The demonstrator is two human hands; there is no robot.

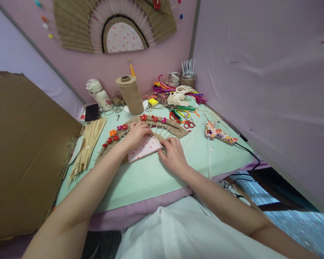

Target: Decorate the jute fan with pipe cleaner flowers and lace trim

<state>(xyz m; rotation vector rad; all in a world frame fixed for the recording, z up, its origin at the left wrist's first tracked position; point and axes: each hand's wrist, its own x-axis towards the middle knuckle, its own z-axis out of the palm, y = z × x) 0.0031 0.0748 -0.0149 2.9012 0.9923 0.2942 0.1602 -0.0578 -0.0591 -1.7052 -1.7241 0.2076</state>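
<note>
A half-round jute craft piece point(172, 126) lies on the mint green table point(151, 180), with wooden sticks fanning out, small red, orange and pink flower beads point(116, 135) along its rim and a pink dotted centre point(144, 148). My left hand point(137, 133) rests on the woven arc with fingers curled down onto it. My right hand point(172, 153) sits at the right edge of the dotted centre, fingers bent and pinched at the sticks there. What the fingertips grip is too small to make out.
A bundle of wooden skewers point(88, 147) lies left of the craft, beside a big cardboard sheet point(24, 154). At the back stand a jute twine spool point(131, 94), a white bottle point(99, 94), a phone point(92, 112), pipe cleaners point(175, 94) and red scissors point(189, 124). A patterned glue gun point(218, 133) lies right.
</note>
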